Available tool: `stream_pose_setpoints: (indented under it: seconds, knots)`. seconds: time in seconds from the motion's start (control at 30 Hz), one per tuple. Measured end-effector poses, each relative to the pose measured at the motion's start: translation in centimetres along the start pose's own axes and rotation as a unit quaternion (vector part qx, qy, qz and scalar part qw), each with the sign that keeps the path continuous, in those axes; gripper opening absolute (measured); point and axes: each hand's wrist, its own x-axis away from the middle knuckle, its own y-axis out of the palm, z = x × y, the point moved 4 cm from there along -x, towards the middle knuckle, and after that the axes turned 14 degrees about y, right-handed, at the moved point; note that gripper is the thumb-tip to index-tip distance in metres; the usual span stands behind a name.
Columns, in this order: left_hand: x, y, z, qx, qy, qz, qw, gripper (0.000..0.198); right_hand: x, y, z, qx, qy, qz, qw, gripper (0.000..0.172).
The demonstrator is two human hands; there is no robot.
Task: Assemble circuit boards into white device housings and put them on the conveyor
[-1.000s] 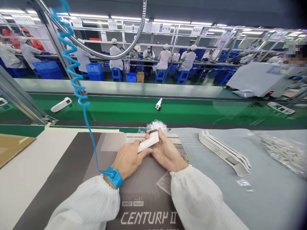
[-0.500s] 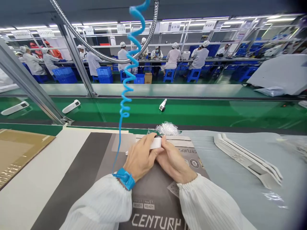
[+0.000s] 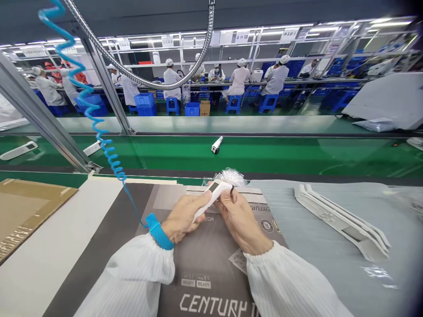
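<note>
A white forehead thermometer [image 3: 214, 193], with a dark display window and a black ring at its head end, is held between both hands above the dark printed cardboard. My left hand [image 3: 188, 215] is closed round its handle, with the thumb along the side. At the head, the fingers and thumb of my right hand [image 3: 236, 213] grip it near the black ring. Just beyond the hands lies a pile of small clear plastic pieces [image 3: 233, 177]. A blue wrist strap [image 3: 159, 231] with a coiled cord sits on my left wrist.
White curved housing shells [image 3: 343, 222] lie on grey foam at the right. Across the green conveyor [image 3: 172, 154] lie another white device [image 3: 217, 145] and more at the left. A metal post [image 3: 105, 79] stands left; a flexible metal hose [image 3: 155, 83] hangs overhead. Co-workers sit farther back.
The thermometer has been turned, so its display and handle now show. My left hand has shifted back onto the handle. The coiled cord has swung left, and the conveyor devices have moved slightly left.
</note>
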Motion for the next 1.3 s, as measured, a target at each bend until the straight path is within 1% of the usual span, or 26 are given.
stream_pose_setpoints:
  seconds: [0.03, 0.07, 0.1, 0.13, 0.2, 0.23, 0.3, 0.33, 0.37, 0.4, 0.43, 0.47, 0.5, 0.57, 0.67, 0.73, 0.8, 0.87, 0.97, 1.0, 1.07, 1.13, 1.17, 1.2, 1.27, 1.3]
  knots:
    - [-0.2, -0.4, 0.1, -0.019, 0.007, 0.008, 1.000, 0.056, -0.2, -0.2, 0.3, 0.008, 0.013, 0.020, 1.000, 0.044]
    - [-0.6, -1.2, 0.3, -0.060, 0.021, 0.028, 0.998, 0.054, -0.3, -0.5, 0.6, 0.013, 0.031, 0.045, 0.998, 0.045]
    - [-1.3, -2.3, 0.6, -0.116, 0.041, 0.061, 0.990, 0.052, -0.5, -0.9, 0.9, 0.014, 0.049, 0.072, 0.996, 0.045]
    - [-2.1, -3.8, 1.1, -0.180, 0.061, 0.105, 0.976, 0.047, -0.7, -1.2, 1.2, 0.013, 0.061, 0.097, 0.993, 0.046]
    - [-4.2, -7.5, 2.4, -0.301, 0.085, 0.199, 0.929, 0.035, -0.9, -1.6, 1.4, 0.014, 0.061, 0.125, 0.990, 0.047]
    - [-5.5, -9.3, 3.0, -0.328, 0.082, 0.220, 0.915, 0.032, -1.0, -1.7, 1.4, 0.019, 0.053, 0.125, 0.991, 0.047]
    - [-7.9, -12.8, 4.2, -0.386, 0.054, 0.249, 0.887, 0.036, -1.1, -1.7, 1.3, 0.033, 0.039, 0.117, 0.992, 0.045]
    - [-9.0, -14.2, 4.9, -0.416, 0.043, 0.257, 0.871, 0.038, -1.1, -1.6, 1.2, 0.038, 0.034, 0.114, 0.992, 0.044]
    - [-10.1, -15.3, 5.5, -0.447, 0.034, 0.263, 0.854, 0.038, -1.0, -1.6, 1.2, 0.039, 0.031, 0.114, 0.992, 0.044]
    - [-11.0, -16.0, 6.0, -0.476, 0.029, 0.267, 0.837, 0.037, -1.0, -1.6, 1.1, 0.039, 0.029, 0.115, 0.992, 0.044]
    - [-12.0, -16.2, 6.5, -0.504, 0.029, 0.268, 0.820, 0.037, -0.9, -1.5, 1.1, 0.040, 0.028, 0.115, 0.992, 0.044]
    - [-13.0, -16.0, 6.9, -0.530, 0.035, 0.265, 0.805, 0.038, -0.9, -1.5, 1.0, 0.041, 0.028, 0.115, 0.992, 0.045]
    - [-14.0, -15.5, 7.2, -0.551, 0.045, 0.254, 0.794, 0.040, -0.9, -1.4, 1.0, 0.043, 0.029, 0.114, 0.992, 0.046]
    - [-16.5, -13.5, 7.2, -0.578, 0.075, 0.213, 0.784, 0.043, -0.9, -1.4, 1.0, 0.044, 0.034, 0.111, 0.992, 0.047]
    - [-20.3, -9.3, 6.0, -0.584, 0.121, 0.142, 0.790, 0.051, -1.0, -1.4, 1.1, 0.037, 0.040, 0.108, 0.993, 0.047]
    - [-22.3, -6.8, 4.9, -0.575, 0.142, 0.120, 0.797, 0.054, -1.1, -1.5, 1.2, 0.031, 0.040, 0.104, 0.993, 0.047]
    - [-23.4, -5.0, 3.9, -0.560, 0.148, 0.123, 0.806, 0.051, -1.2, -1.7, 1.2, 0.022, 0.037, 0.104, 0.994, 0.049]
    - [-23.5, -4.3, 3.3, -0.543, 0.142, 0.146, 0.815, 0.043, -1.2, -2.1, 1.0, 0.006, 0.035, 0.113, 0.993, 0.051]
    - [-22.2, -4.5, 3.6, -0.506, 0.125, 0.188, 0.833, 0.030, -1.3, -2.8, 0.4, -0.037, 0.043, 0.134, 0.989, 0.049]
    - [-21.4, -4.7, 4.0, -0.488, 0.121, 0.193, 0.843, 0.027, -1.4, -3.0, 0.3, -0.058, 0.051, 0.137, 0.987, 0.046]
    - [-19.2, -4.9, 4.9, -0.442, 0.125, 0.175, 0.871, 0.021, -1.5, -3.2, 0.1, -0.104, 0.078, 0.132, 0.983, 0.041]
    - [-16.2, -4.7, 5.8, -0.397, 0.145, 0.132, 0.897, 0.020, -1.5, -3.0, 0.0, -0.145, 0.118, 0.104, 0.977, 0.042]
    - [-14.5, -4.4, 6.1, -0.369, 0.161, 0.097, 0.910, 0.021, -1.3, -2.7, 0.0, -0.158, 0.140, 0.079, 0.974, 0.043]
    - [-12.6, -4.0, 6.3, -0.335, 0.177, 0.051, 0.924, 0.022, -1.2, -2.3, -0.1, -0.162, 0.160, 0.044, 0.973, 0.043]
    - [-8.9, -2.6, 5.9, -0.232, 0.208, -0.074, 0.947, 0.025, -0.7, -1.2, -0.2, -0.135, 0.179, -0.029, 0.974, 0.041]
    - [-7.1, -2.0, 5.4, -0.187, 0.220, -0.110, 0.951, 0.027, -0.4, -0.7, -0.3, -0.107, 0.172, -0.052, 0.978, 0.040]
